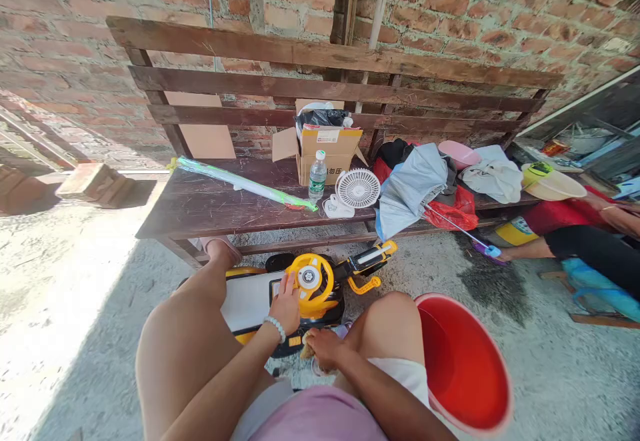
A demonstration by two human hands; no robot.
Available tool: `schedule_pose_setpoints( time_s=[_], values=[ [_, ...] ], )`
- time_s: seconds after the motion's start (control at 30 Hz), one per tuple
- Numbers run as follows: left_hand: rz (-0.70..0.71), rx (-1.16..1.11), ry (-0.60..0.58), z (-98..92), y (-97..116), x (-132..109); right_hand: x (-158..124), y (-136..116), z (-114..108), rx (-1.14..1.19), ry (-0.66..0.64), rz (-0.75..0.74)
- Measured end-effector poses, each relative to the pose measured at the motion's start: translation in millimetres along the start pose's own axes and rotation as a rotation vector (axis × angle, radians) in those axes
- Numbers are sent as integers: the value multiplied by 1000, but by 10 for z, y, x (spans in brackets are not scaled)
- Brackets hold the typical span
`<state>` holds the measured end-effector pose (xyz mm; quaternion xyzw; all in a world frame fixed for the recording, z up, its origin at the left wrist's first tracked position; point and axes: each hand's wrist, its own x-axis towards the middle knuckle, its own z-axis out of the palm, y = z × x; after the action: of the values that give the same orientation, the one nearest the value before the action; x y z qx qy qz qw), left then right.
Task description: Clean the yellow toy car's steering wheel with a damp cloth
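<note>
Between my knees stands a yellow and black ride-on toy excavator with a yellow steering wheel and a jointed digger arm. Stretched-out fingers of my left hand rest against the left side of the wheel; a pale bead bracelet circles that wrist. My right hand is lower, close to the toy's near side, its fingers closed on a tan, rough-looking pad. Most of the pad is hidden by the hand, so its exact kind is unclear.
A red tub stands right of my right knee. On the wooden bench are a cardboard box, water bottle, small fan and silver umbrella. Another person's leg extends from the right.
</note>
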<state>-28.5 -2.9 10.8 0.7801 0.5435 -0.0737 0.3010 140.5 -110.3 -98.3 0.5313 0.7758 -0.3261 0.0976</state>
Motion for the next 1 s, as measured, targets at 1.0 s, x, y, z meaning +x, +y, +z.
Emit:
schedule_pose_setpoints(
  time_s=[1.0],
  values=[
    [54, -103, 64, 110, -112, 26, -338, -5, -2000, -20, 364, 187]
  ],
)
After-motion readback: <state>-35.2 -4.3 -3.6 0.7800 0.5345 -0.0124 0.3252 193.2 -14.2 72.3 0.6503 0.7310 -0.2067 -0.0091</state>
